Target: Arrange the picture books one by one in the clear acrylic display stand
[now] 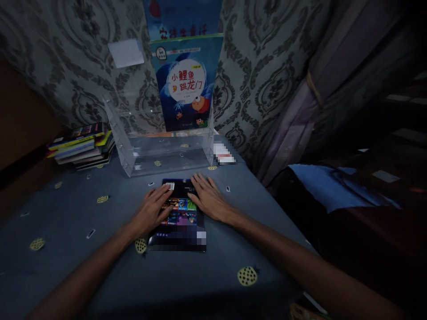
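A dark book (182, 224) lies flat on the tablecloth, its cover showing rows of small colourful pictures and a pale label near the top. Across its left side rests my left hand (151, 209), fingers spread and pointing up and to the right. My right hand (210, 198) lies on the upper right edge with its fingers stretched out. Both hands press flat on the book and neither is wrapped round it. Just beyond the book stands a clear acrylic rack (167, 162) with a blue picture book (185, 89) upright in its rear part.
Several books (83, 146) are stacked at the back left. Behind the blue picture book stands another blue book (183, 18). A blurred white item (223, 153) lies right of the rack. The patterned tablecloth (110, 275) ends at the right, where a blue cloth (327, 186) lies beyond.
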